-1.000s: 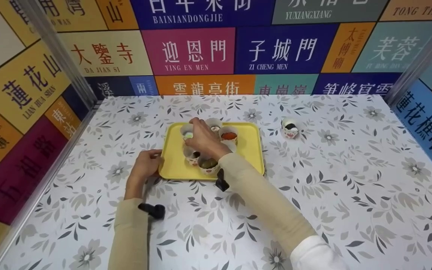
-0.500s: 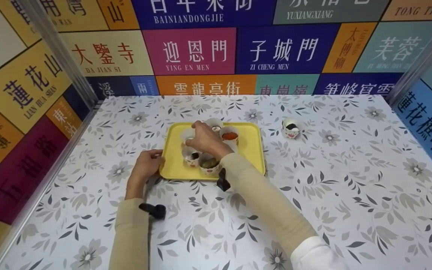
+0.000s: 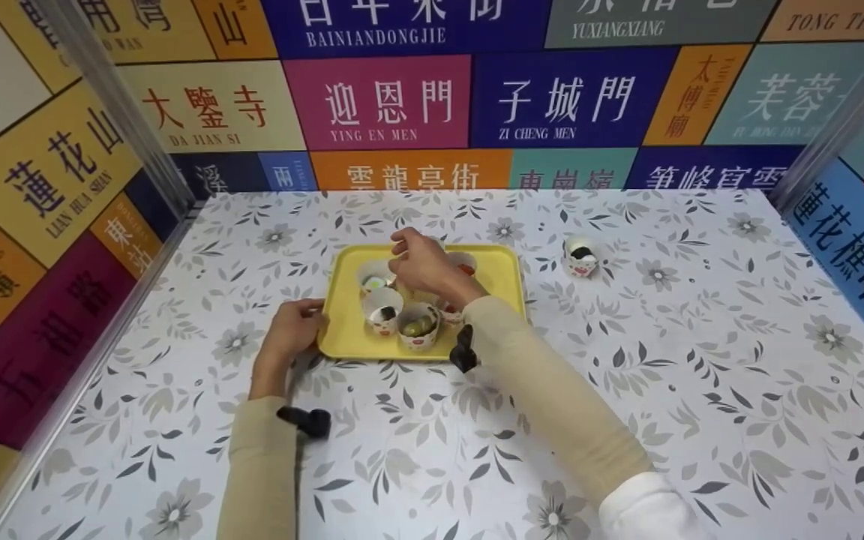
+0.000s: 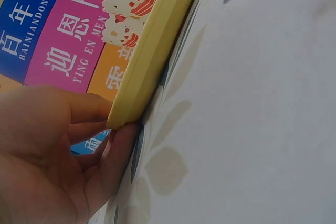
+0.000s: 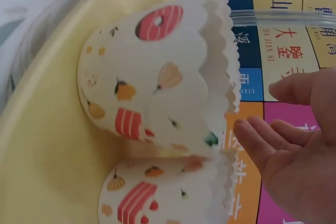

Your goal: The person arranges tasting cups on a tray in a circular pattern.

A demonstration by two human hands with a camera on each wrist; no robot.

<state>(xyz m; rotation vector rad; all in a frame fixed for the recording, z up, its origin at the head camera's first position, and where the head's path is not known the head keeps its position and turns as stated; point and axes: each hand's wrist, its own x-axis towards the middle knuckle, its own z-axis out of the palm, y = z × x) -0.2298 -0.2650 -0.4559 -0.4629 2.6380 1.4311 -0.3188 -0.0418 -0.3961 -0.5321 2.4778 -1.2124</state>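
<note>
My left hand (image 3: pixel 295 330) pinches the left edge of a yellow tray (image 3: pixel 347 330); in the left wrist view its fingers and thumb (image 4: pixel 123 142) meet at the rim. Above the paper cups on the tray hovers my right hand (image 3: pixel 430 266); in the right wrist view its fingers (image 5: pixel 254 142) are apart from the scalloped cup (image 5: pixel 157 72), with nothing seen between them. One cup (image 3: pixel 376 276) shows something white and green. Another cup (image 3: pixel 383 313) has a white and black piece, and the front cup (image 3: pixel 418 330) olive-green pieces. My right hand and forearm partly hide other cups.
A separate cup (image 3: pixel 580 259) with black and white contents stands on the floral-patterned tabletop (image 3: pixel 672 360), right of the tray. Panels with lettering (image 3: pixel 376 101) enclose the back and sides.
My right hand has risen off the rear left cup and shifted slightly right, leaving that cup in fuller view. My left hand keeps its place at the tray edge.
</note>
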